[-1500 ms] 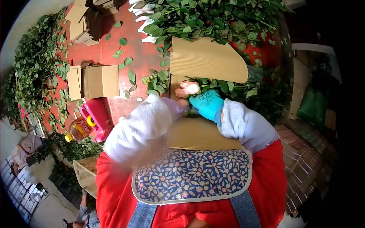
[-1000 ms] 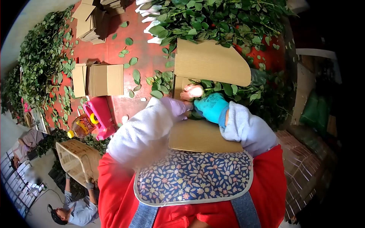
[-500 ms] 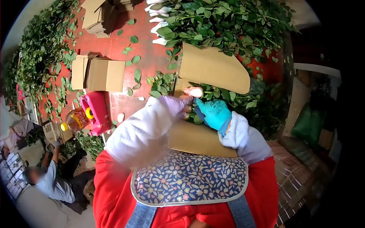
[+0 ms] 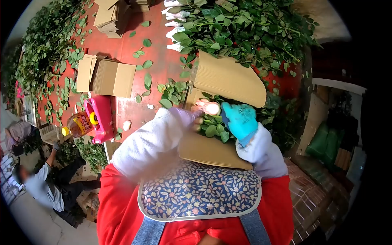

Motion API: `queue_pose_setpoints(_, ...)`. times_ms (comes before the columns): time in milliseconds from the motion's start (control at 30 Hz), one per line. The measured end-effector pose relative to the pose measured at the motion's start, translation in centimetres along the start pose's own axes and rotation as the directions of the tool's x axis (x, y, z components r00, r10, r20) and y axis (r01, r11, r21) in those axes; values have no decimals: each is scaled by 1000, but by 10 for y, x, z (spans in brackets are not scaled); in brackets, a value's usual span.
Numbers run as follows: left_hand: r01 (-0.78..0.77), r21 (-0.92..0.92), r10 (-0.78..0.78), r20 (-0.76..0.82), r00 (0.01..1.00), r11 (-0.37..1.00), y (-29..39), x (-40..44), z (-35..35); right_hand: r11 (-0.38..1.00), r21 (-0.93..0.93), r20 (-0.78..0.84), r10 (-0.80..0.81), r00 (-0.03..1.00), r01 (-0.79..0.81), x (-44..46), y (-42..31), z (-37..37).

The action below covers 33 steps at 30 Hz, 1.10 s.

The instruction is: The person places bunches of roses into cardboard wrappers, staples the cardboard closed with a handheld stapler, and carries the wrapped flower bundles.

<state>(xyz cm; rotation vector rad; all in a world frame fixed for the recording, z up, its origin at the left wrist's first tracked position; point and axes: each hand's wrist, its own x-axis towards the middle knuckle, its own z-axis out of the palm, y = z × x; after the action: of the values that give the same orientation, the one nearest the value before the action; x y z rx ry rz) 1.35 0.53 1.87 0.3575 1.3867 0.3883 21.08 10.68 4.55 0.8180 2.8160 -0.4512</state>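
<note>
A pale pink rose [image 4: 211, 108] lies with its head at the left end of a bed of green leafy stems [image 4: 216, 127]. My left hand [image 4: 188, 117], in a lavender glove with bare fingertips, pinches the left side of the rose head. Just right of the head is my right hand [image 4: 241, 121], in a teal coated glove, its fingers curled over the stems; what they grip is hidden. Corrugated cardboard lies around the stems: one flap [image 4: 228, 77] stands beyond them, and another [image 4: 212, 152] lies nearer my apron.
Leafy stems with white-wrapped heads [image 4: 175, 34] are piled at the back. Folded cardboard [image 4: 112, 77] stands on the red table [image 4: 122, 49] at left, near a pink container [image 4: 102, 118] and a yellow-capped bottle [image 4: 77, 125]. Another person [image 4: 45, 183] is at lower left.
My right hand has shifted right and its fingers now point more upward beside the rose. The rose head sits slightly lower in view, and more leaves show between my hands.
</note>
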Motion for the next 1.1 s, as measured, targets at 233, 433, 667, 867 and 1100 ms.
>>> queue_pose_setpoints(233, -153, 872, 303, 6, 953, 466, -33, 32, -11, 893, 428, 193, -240, 951, 138, -14, 3, -3)
queue_pose_setpoints(433, -397, 903, 501, 270, 822, 163, -45, 33, -20, 981, 189, 214, -8, 977, -33, 17, -5, 2)
queue_pose_setpoints(667, -372, 918, 477, 268, 837, 137, -36, 24, -16, 1000, 2, 42, 1, 999, -1, 37, 3, 70)
queue_pose_setpoints(867, -321, 870, 298, 215, 930, 375, -36, 31, -17, 1000, -20, 136, -12, 991, 15, 39, -11, 57)
queue_pose_setpoints(1100, -318, 843, 359, 162, 919, 433, -13, 7, -9, 954, 255, 8, 161, 987, -158, 42, -6, 71)
